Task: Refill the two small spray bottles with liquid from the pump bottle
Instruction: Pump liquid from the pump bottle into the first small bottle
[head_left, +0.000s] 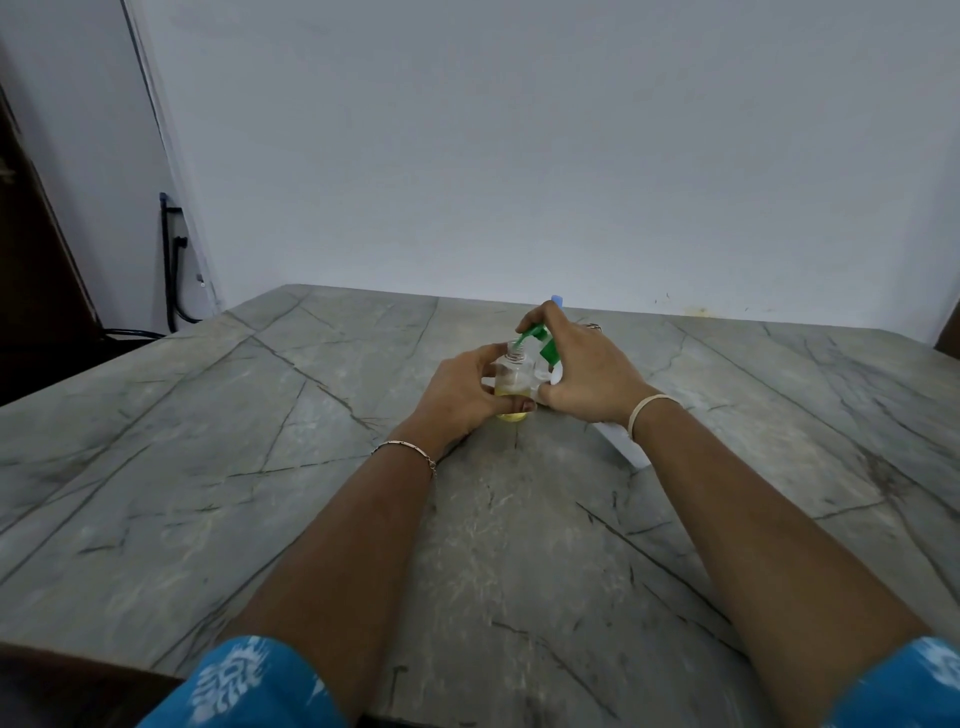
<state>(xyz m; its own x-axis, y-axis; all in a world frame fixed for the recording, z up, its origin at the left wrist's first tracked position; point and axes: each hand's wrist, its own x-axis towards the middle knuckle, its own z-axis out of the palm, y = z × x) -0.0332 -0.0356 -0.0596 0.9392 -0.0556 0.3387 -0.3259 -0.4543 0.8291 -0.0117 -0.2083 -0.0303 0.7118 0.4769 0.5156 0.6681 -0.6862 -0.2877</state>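
A small clear spray bottle (511, 375) stands uncapped on the table, with yellowish liquid in its lower part. My left hand (460, 389) grips it round the body. The white pump bottle (621, 442) with a green pump head (540, 340) leans over it, its green spout at the small bottle's open neck. My right hand (587, 371) holds the pump bottle, with fingers over the pump head. Most of the pump bottle's body is hidden behind my right hand and wrist. A small pale blue object (557, 300) peeks out behind my right hand; what it is I cannot make out.
The grey veined stone table (260, 493) stretches wide on both sides of my hands. A pale wall stands right behind its far edge. Black cables (174, 270) hang at the far left corner beside a dark door.
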